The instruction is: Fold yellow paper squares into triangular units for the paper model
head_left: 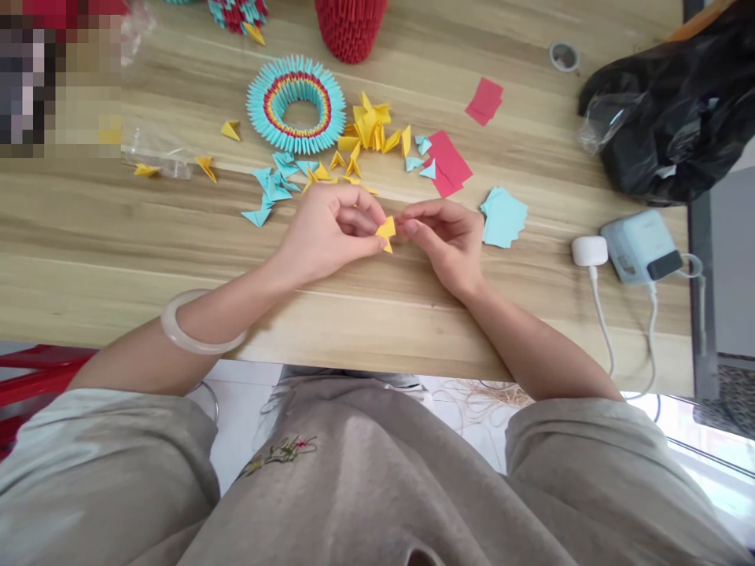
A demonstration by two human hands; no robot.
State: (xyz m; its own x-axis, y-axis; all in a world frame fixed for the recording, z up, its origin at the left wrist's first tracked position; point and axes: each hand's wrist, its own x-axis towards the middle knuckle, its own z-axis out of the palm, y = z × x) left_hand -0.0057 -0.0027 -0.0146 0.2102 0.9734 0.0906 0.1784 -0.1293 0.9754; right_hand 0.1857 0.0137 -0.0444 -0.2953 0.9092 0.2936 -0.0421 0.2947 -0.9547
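My left hand [327,229] pinches a small yellow folded paper piece [386,231] between thumb and fingertips, above the near part of the table. Just right of it, my right hand [445,236] has thumb and forefinger pressed together. Whatever those fingertips hold, if anything, is too small to make out. Beyond my hands lies a pile of yellow folded paper pieces [371,124]. Several light blue folded pieces [274,185] are scattered to the left of it. A ring of blue, red and yellow folded paper [255,106] stands behind them.
Red paper sheets [449,163] and a stack of light blue sheets [503,218] lie right of the piles. A red paper vase-like form [352,27] stands at the back. A tape roll [565,56], black plastic bag [654,118] and cabled charger [640,245] occupy the right side.
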